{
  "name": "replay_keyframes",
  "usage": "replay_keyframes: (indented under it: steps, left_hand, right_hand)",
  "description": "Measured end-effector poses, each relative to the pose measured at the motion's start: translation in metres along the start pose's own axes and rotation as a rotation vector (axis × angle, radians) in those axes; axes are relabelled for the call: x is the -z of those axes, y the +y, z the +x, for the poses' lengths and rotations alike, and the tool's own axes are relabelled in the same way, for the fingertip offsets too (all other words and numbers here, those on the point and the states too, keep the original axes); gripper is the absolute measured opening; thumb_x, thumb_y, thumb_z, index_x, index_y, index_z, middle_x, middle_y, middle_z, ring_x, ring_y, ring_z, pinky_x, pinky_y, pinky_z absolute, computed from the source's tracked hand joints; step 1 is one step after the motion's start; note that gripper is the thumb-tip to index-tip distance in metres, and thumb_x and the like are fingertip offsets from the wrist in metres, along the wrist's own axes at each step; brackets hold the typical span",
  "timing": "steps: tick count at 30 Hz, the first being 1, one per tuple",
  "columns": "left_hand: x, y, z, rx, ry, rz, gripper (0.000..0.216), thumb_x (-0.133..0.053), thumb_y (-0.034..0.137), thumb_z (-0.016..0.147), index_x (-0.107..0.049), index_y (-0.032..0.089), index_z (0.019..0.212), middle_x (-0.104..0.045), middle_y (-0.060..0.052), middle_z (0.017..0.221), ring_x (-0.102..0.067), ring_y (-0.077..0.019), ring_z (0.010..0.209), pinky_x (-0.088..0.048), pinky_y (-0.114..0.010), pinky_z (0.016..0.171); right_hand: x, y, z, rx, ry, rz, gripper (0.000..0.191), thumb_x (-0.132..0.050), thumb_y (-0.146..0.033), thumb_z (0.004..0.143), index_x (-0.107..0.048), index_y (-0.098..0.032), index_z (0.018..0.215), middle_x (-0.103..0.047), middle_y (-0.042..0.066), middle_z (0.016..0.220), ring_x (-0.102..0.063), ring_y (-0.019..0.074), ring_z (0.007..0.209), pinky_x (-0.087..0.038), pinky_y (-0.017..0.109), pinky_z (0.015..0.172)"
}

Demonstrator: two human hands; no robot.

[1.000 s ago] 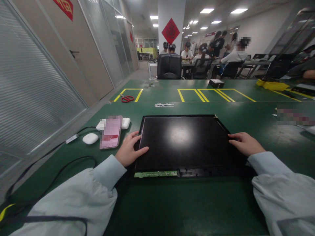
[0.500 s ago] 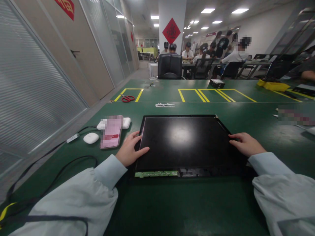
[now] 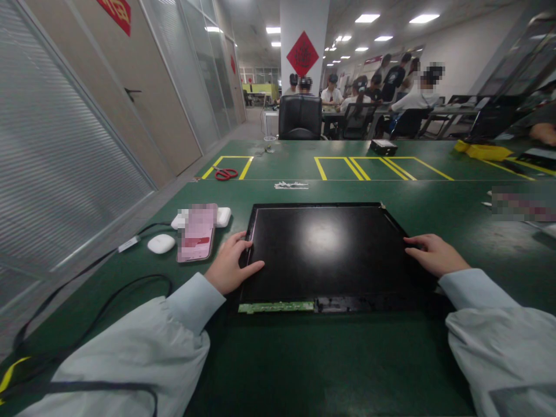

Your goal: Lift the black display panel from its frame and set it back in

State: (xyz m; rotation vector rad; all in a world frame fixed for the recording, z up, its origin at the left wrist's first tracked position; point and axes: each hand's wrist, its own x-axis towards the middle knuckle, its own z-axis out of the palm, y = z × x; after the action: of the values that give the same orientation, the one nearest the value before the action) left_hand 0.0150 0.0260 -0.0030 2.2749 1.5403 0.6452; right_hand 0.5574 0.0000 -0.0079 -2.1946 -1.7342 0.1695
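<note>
A black display panel lies in front of me, with a strip of green circuit board along the left part of its near edge. My left hand grips the panel's left edge, its thumb over the face and its fingers at the rim. At the right edge, my right hand pinches the frame between thumb and fingers; the fingertips are partly hidden. A glare spot shows on the panel's dark surface.
Left of the panel lie a pink phone, a white rounded object and black cables. Red scissors, white scraps and a small black box are farther back on the green table. Several people sit beyond.
My left hand has shifted very slightly to the right at the panel's edge. The panel and my right hand look unmoved.
</note>
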Motion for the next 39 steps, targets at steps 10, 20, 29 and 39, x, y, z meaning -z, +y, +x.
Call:
replay_keyframes:
  steps: [10, 20, 29, 39]
  left_hand:
    - [-0.002, -0.004, -0.003, -0.032, 0.062, -0.082, 0.060, -0.069, 0.052, 0.089, -0.062, 0.020, 0.140, -0.053, -0.019, 0.154, -0.052, -0.0378, 0.145, -0.043, -0.060, 0.121]
    - [0.016, 0.007, -0.015, -0.294, -0.071, -0.077, 0.042, -0.070, 0.045, 0.089, -0.074, 0.026, 0.127, -0.061, -0.014, 0.152, -0.059, -0.0362, 0.138, -0.048, -0.055, 0.119]
    - [0.036, 0.005, -0.017, -0.368, -0.183, -0.140, 0.053, -0.082, 0.043, 0.083, -0.073, 0.029, 0.134, -0.061, -0.011, 0.154, -0.059, -0.0341, 0.141, -0.048, -0.053, 0.119]
    - [0.027, 0.003, -0.011, -0.486, -0.317, -0.240, 0.029, -0.078, 0.045, 0.085, -0.086, 0.033, 0.111, -0.076, -0.010, 0.136, -0.069, -0.0332, 0.127, -0.048, -0.058, 0.118]
  right_hand:
    - [-0.001, 0.001, -0.002, -0.012, 0.008, -0.029, 0.031, -0.061, -0.042, 0.076, -0.079, -0.025, 0.096, -0.073, 0.014, 0.101, -0.071, 0.0362, 0.099, -0.059, 0.052, 0.090]
    - [0.008, -0.017, -0.009, -0.065, -0.071, -0.082, 0.048, -0.057, -0.035, 0.084, -0.078, -0.010, 0.119, -0.069, 0.021, 0.116, -0.066, 0.0361, 0.114, -0.052, 0.045, 0.103]
    - [0.009, -0.019, -0.009, -0.067, -0.083, -0.105, 0.049, -0.055, -0.036, 0.085, -0.078, -0.010, 0.120, -0.068, 0.020, 0.113, -0.067, 0.0356, 0.108, -0.053, 0.043, 0.098]
    - [0.009, -0.017, -0.009, -0.055, -0.085, -0.091, 0.050, -0.055, -0.038, 0.084, -0.077, -0.010, 0.120, -0.067, 0.020, 0.112, -0.067, 0.0366, 0.110, -0.053, 0.045, 0.100]
